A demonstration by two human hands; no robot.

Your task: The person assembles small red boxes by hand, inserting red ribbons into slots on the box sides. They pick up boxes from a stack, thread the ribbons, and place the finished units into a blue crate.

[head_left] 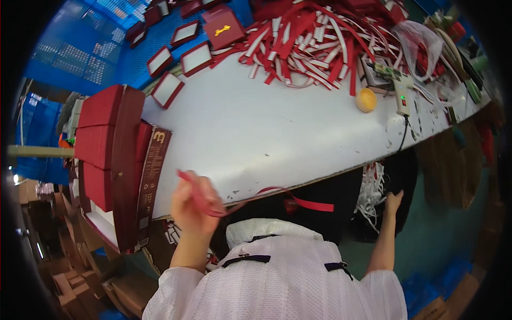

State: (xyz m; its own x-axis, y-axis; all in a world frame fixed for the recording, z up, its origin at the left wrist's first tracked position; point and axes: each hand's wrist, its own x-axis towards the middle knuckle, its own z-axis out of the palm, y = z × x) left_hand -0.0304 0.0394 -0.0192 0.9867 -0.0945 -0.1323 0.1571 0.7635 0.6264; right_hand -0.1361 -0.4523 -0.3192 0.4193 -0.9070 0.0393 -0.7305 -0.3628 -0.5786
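Observation:
My left hand (198, 205) is closed on a red strip (314, 206) near the front edge of the table. The strip loops around the fingers, and its loose end trails to the right over my lap. Low on the right, my right hand (393, 202) is stretched out at the side of a dark bag (406, 173), beside a tangle of thin white strips (370, 194). Its fingers look apart, and I see nothing held in them.
A big pile of red and white strips (314, 42) covers the table's (229, 117) far side. A glue gun (402, 96) and yellow bowl (366, 100) stand right of it. Stacked red boxes (98, 144) rise at left; open red box parts (196, 57) lie farther back.

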